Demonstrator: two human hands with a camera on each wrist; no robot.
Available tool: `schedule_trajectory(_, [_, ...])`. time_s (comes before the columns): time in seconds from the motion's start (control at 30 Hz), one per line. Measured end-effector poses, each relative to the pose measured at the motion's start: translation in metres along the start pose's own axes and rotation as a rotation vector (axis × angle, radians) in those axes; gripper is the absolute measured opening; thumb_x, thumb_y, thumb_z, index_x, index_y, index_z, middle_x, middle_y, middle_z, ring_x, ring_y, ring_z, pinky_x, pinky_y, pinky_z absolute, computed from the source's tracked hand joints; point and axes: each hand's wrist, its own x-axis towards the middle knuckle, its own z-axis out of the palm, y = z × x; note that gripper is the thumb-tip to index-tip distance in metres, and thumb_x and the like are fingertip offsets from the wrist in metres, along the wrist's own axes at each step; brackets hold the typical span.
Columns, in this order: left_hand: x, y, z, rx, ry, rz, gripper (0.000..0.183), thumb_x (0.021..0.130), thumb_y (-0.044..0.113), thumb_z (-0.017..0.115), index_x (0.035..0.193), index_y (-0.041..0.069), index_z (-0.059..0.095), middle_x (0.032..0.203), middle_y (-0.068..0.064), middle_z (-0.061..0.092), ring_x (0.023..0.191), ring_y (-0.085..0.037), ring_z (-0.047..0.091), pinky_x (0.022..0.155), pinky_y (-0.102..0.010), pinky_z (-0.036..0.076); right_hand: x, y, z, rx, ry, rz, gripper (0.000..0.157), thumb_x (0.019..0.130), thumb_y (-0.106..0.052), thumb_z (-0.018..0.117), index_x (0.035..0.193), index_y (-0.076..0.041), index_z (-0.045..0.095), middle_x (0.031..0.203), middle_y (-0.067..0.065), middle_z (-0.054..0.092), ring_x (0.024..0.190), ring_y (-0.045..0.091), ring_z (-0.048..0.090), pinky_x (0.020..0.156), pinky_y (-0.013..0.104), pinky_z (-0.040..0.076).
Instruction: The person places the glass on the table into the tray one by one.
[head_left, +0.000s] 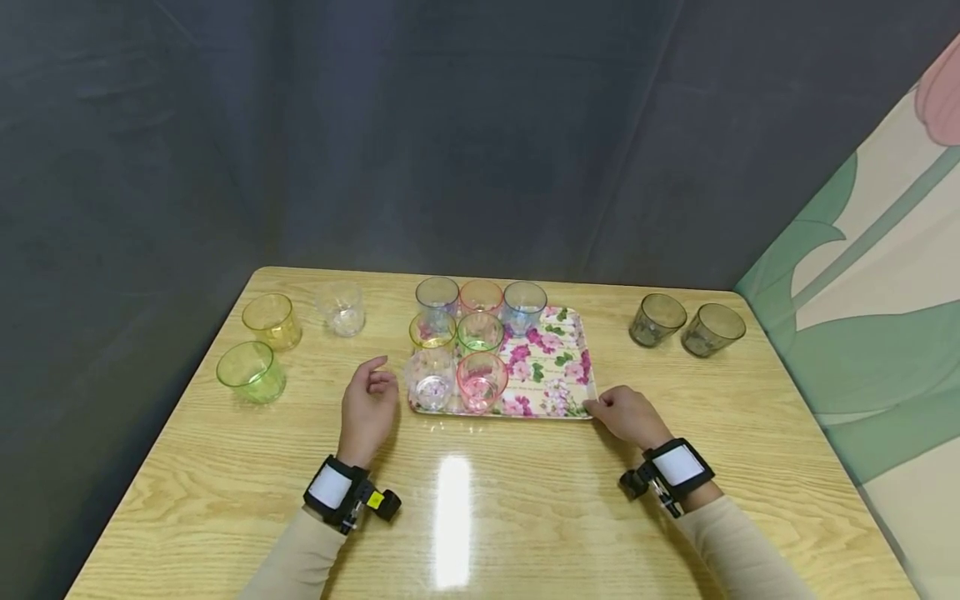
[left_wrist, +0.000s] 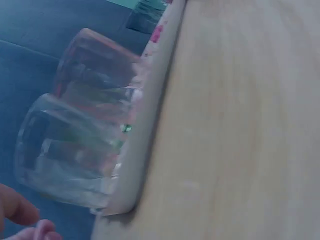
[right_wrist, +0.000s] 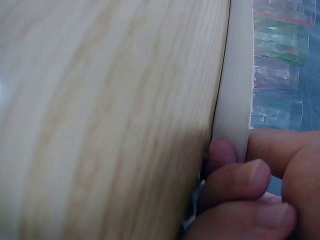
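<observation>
A flowered tray lies on the table, with several tinted glasses on its left and middle part. Nearest the front stand a clear glass and a pink glass; behind them are a yellow glass and a green glass. My right hand pinches the tray's near right corner; in the right wrist view its thumb and fingers grip the pale rim. Left of the tray, my left hand is held with loosely bent fingers, apart from the clear glass and holding nothing.
At the left of the wooden table stand a yellow glass, a green glass and a clear glass. Two grey-brown glasses are at the right. A dark curtain hangs behind the table.
</observation>
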Motion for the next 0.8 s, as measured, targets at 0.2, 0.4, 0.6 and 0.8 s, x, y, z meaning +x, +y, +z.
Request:
schedule_trajectory(0.2, [0.006,0.025,-0.025,-0.094,0.104,0.188,0.035,0.085,0.001,0.057,0.12,0.003,0.056,0.097,-0.02,0.06,0.08,-0.023,0.052,0.067,-0.031,0.036,0.0,0.001,0.0,-0.002,-0.012,0.006,0.048,0.09,-0.038,0.053,0.051,-0.014,0.039,0.044,-0.006,0.026,0.04,0.011,0.025,0.044,0.026,0.024])
schedule_trajectory(0.4, [0.011,0.056,-0.062,-0.088,0.246,0.363,0.032,0.084,-0.005,0.056,0.116,-0.008,0.055,0.095,-0.024,0.058,0.08,-0.019,0.053,0.067,-0.028,0.035,0.001,0.001,-0.002,0.001,-0.019,0.002,0.048,0.09,-0.036,0.054,0.051,-0.014,0.04,0.045,-0.005,0.027,0.04,0.011,0.026,0.044,0.026,0.024])
schedule_trajectory(0.6, [0.021,0.058,-0.094,-0.048,0.456,0.404,0.036,0.082,0.0,0.059,0.118,-0.004,0.055,0.108,-0.014,0.055,0.098,-0.012,0.044,0.079,-0.03,0.03,0.003,0.0,-0.003,0.022,-0.043,0.014,0.047,0.09,-0.037,0.054,0.051,-0.014,0.042,0.044,-0.006,0.03,0.04,0.011,0.027,0.043,0.025,0.023])
schedule_trajectory(0.8, [0.037,0.022,-0.118,-0.038,0.571,0.255,0.079,0.076,0.021,0.072,0.143,0.015,0.03,0.149,-0.006,0.015,0.133,-0.016,0.01,0.109,-0.042,0.013,0.003,0.001,-0.002,0.022,-0.037,0.006,0.047,0.09,-0.036,0.054,0.051,-0.013,0.042,0.044,-0.005,0.03,0.04,0.011,0.027,0.043,0.025,0.023])
